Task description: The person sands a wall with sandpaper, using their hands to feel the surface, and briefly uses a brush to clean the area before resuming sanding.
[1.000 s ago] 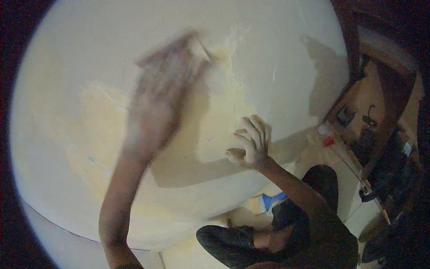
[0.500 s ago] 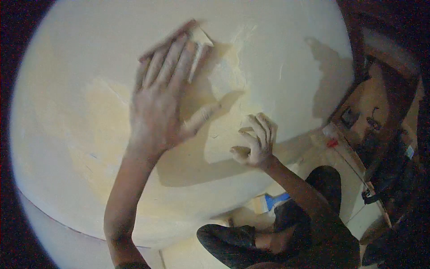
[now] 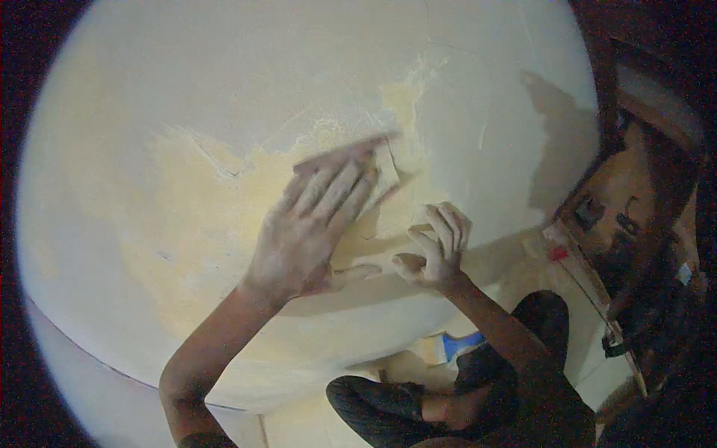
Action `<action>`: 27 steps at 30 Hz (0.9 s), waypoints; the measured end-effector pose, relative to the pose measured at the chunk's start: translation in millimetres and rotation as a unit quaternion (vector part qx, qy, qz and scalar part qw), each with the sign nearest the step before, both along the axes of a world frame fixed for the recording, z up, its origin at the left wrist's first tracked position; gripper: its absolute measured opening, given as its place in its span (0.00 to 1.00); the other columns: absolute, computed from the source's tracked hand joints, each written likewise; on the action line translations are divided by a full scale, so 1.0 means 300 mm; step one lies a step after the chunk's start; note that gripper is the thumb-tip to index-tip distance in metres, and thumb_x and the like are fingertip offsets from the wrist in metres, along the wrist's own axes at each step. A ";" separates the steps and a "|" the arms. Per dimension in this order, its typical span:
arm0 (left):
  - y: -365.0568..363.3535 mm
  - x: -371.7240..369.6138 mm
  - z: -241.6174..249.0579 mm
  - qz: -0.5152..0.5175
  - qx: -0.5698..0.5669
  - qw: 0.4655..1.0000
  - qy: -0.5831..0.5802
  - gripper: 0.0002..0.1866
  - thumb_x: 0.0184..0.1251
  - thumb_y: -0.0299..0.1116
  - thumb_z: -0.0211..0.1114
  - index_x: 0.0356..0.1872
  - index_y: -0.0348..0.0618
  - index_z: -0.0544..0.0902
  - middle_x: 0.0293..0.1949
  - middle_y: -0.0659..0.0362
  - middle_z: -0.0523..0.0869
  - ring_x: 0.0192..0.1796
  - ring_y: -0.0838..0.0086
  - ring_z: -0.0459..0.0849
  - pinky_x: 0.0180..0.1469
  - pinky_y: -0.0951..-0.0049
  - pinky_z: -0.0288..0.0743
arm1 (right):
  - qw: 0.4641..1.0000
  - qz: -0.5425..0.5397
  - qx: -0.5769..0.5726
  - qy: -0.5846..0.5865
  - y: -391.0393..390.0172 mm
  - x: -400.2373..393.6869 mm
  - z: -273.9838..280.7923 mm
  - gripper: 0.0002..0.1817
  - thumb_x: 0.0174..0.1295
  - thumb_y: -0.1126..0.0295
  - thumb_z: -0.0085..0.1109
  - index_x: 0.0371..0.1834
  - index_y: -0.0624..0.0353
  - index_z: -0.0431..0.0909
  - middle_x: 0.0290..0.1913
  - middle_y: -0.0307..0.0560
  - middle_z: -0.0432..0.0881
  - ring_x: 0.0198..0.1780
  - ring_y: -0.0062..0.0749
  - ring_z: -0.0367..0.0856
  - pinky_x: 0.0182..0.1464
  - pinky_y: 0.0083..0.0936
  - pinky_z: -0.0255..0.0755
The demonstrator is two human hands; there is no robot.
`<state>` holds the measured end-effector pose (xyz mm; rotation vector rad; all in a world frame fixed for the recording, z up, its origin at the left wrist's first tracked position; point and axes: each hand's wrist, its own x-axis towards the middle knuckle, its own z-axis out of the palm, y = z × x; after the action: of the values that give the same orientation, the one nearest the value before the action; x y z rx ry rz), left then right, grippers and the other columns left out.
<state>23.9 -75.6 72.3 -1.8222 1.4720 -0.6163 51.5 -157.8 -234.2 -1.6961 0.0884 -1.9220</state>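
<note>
My left hand [image 3: 310,220] lies with its back toward me against a pale wall [image 3: 246,67] that has yellowish patches. Under its fingers is a folded sheet that looks like sandpaper [image 3: 387,173], with edges showing above and to the right of the fingertips. The left thumb points right, apart from the fingers. To the right, my right hand [image 3: 439,246] is at the wall surface, fingers loosely bent and thumb apart, with nothing visible in it.
A brush with a blue handle [image 3: 461,346] lies at the foot of the wall, near my bent dark-clothed legs [image 3: 381,403]. On the right are a small red object [image 3: 558,253], a long thin edge and dark items on a brown surface. Shadows fall across the wall.
My left hand and the sheet have moved down and to the right, closer to my right hand. The right hand sits slightly lower in view, its fingers still bent.
</note>
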 end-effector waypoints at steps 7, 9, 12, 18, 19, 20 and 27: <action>0.014 0.017 0.165 -0.023 -0.073 0.993 -0.085 0.64 0.42 0.58 0.82 0.83 0.46 0.61 0.83 0.49 0.62 0.84 0.52 0.58 0.85 0.45 0.48 | 1.000 0.001 0.002 0.000 0.019 0.009 -0.020 0.27 0.65 0.46 0.68 0.57 0.52 0.74 0.71 0.61 0.72 0.74 0.59 0.65 0.68 0.64 0.60; 0.062 0.004 0.051 0.027 0.018 0.999 -0.009 0.60 0.52 0.64 0.76 0.83 0.44 0.60 0.82 0.48 0.63 0.84 0.53 0.60 0.84 0.46 0.49 | 1.000 -0.002 0.007 -0.003 0.018 0.000 -0.019 0.27 0.65 0.47 0.68 0.57 0.52 0.74 0.71 0.61 0.72 0.74 0.59 0.65 0.68 0.64 0.60; 0.018 0.015 0.173 -0.033 -0.054 0.996 -0.070 0.62 0.53 0.64 0.76 0.83 0.42 0.58 0.83 0.49 0.61 0.85 0.54 0.57 0.85 0.47 0.48 | 1.000 -0.007 0.013 0.004 0.009 -0.014 -0.007 0.27 0.65 0.48 0.68 0.57 0.53 0.74 0.71 0.61 0.71 0.74 0.59 0.64 0.68 0.63 0.60; 0.100 -0.025 0.074 0.036 -0.003 0.999 -0.002 0.59 0.58 0.67 0.72 0.84 0.44 0.57 0.83 0.49 0.61 0.85 0.54 0.57 0.85 0.47 0.48 | 1.000 -0.008 0.001 -0.008 0.000 -0.027 0.000 0.28 0.62 0.50 0.70 0.58 0.55 0.73 0.72 0.61 0.70 0.74 0.60 0.65 0.68 0.63 0.59; 0.083 -0.014 0.122 0.008 -0.010 0.999 -0.045 0.63 0.53 0.68 0.75 0.84 0.44 0.56 0.83 0.48 0.61 0.85 0.52 0.56 0.85 0.45 0.46 | 1.000 -0.014 0.002 -0.012 -0.020 -0.030 0.031 0.28 0.62 0.51 0.70 0.58 0.55 0.73 0.72 0.61 0.69 0.74 0.60 0.65 0.68 0.63 0.59; 0.042 -0.018 0.207 -0.020 -0.012 0.996 -0.092 0.67 0.48 0.68 0.77 0.85 0.44 0.54 0.83 0.47 0.60 0.85 0.50 0.54 0.85 0.44 0.45 | 1.000 -0.018 0.009 -0.019 -0.045 -0.049 0.068 0.29 0.61 0.51 0.70 0.58 0.55 0.73 0.72 0.61 0.69 0.74 0.61 0.65 0.68 0.64 0.59; 0.102 -0.013 0.069 0.076 0.042 0.996 -0.015 0.67 0.46 0.63 0.78 0.86 0.51 0.53 0.86 0.50 0.54 0.86 0.52 0.51 0.86 0.45 0.41 | 1.000 -0.020 -0.002 -0.004 -0.008 -0.045 -0.003 0.27 0.63 0.50 0.69 0.56 0.56 0.75 0.71 0.62 0.70 0.74 0.62 0.64 0.68 0.64 0.59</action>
<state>20.0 -44.9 93.1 -1.8307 1.3063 -0.4984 38.2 -160.1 -235.0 -1.7015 0.1174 -1.9581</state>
